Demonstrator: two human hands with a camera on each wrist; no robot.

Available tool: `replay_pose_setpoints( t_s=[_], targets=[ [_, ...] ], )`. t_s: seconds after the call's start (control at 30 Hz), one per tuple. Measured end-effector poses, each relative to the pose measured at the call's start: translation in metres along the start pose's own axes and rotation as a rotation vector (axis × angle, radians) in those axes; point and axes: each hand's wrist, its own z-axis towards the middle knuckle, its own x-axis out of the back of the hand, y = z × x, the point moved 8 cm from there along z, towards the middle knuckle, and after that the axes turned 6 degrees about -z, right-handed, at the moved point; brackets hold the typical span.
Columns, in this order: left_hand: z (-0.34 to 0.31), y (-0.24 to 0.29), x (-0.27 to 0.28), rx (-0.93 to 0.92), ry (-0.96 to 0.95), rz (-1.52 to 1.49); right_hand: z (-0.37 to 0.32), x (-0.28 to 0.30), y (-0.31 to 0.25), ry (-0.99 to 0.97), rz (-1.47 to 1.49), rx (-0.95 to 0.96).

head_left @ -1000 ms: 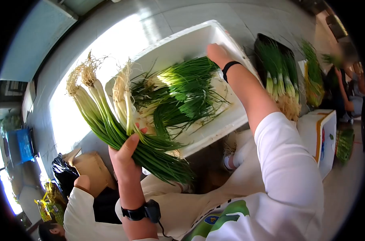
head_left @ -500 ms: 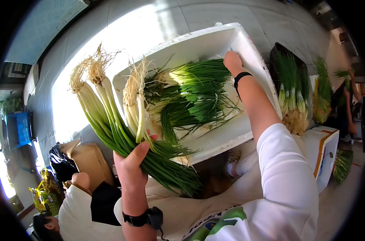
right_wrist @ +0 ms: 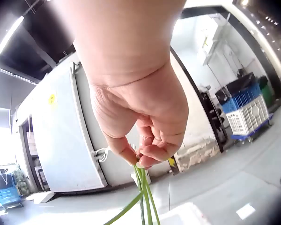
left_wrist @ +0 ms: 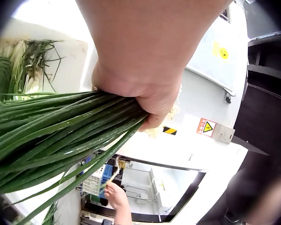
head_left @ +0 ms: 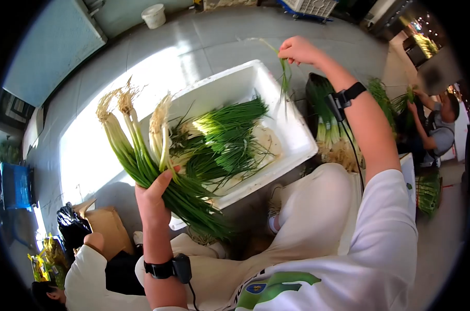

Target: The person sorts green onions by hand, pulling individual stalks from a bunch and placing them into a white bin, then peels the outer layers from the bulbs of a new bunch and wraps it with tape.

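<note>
My left hand point(head_left: 154, 194) grips a thick bunch of green onions point(head_left: 196, 210) by its green leaves, the pale stems and stringy roots angled up to the far left. In the left wrist view the leaves point(left_wrist: 61, 136) fan out from under that hand. Beyond the far right corner of a white foam box point(head_left: 286, 122), my right hand point(head_left: 299, 51) is raised. Its thumb and fingertips pinch a thin green onion point(right_wrist: 145, 190), whose green leaves hang down. More green onions point(head_left: 227, 135) lie in a loose pile inside the box.
A dark crate of rooted green onions point(head_left: 325, 122) stands right of the box. At left are a cardboard box point(head_left: 109, 230) and a black bag point(head_left: 71, 225), beside another person in white point(head_left: 92, 274). Someone in grey point(head_left: 442, 127) sits at far right. A white bucket point(head_left: 153, 16) stands at the back.
My right hand has risen out of the foam box's right end to beyond its far corner, and a thin green onion now shows in its fingers. The left hand keeps its bunch.
</note>
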Motion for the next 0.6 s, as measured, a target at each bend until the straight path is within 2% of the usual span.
replay_pose_setpoints(
  t_s=[0.1,0.23,0.37,0.6],
  targets=[
    [-0.003,0.002,-0.002,-0.036,-0.035,-0.024,-0.036,0.072,-0.004,0.141,-0.077,0.072],
    [-0.003,-0.002,0.000,-0.057,-0.040,-0.016,-0.064,0.115,0.023,0.186,-0.040,0.047],
    [-0.002,-0.002,-0.001,-0.074,-0.020,0.009,-0.077,0.125,0.054,0.197,0.015,0.016],
    [-0.004,-0.003,-0.007,-0.071,0.028,0.039,-0.065,0.101,0.116,0.196,0.085,-0.051]
  ],
)
